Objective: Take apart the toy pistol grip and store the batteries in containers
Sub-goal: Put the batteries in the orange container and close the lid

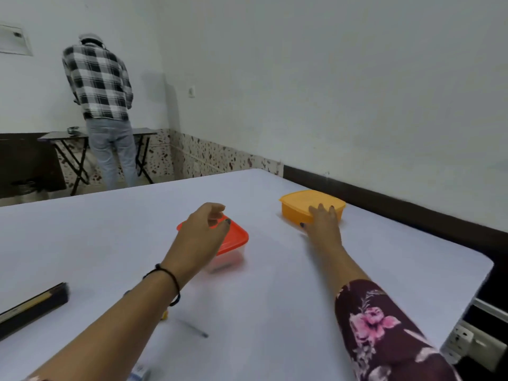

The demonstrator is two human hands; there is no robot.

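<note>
I reach for battery storage: left hand (203, 232) loosely curled over red container (237, 238), right hand (323, 218) flat against yellow container (308, 200).

Nearer container (237, 237) on table (96, 243), left of farther container (303, 200).

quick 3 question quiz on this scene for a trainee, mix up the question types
1. True or false: the yellow container and the red-lidded container both have their lids on.
2. The right hand touches: A the yellow container, B the red-lidded container, C the pen.
3. Fill in: the body under the red lid is ____ plastic.
Key: 1 true; 2 A; 3 clear.
</note>
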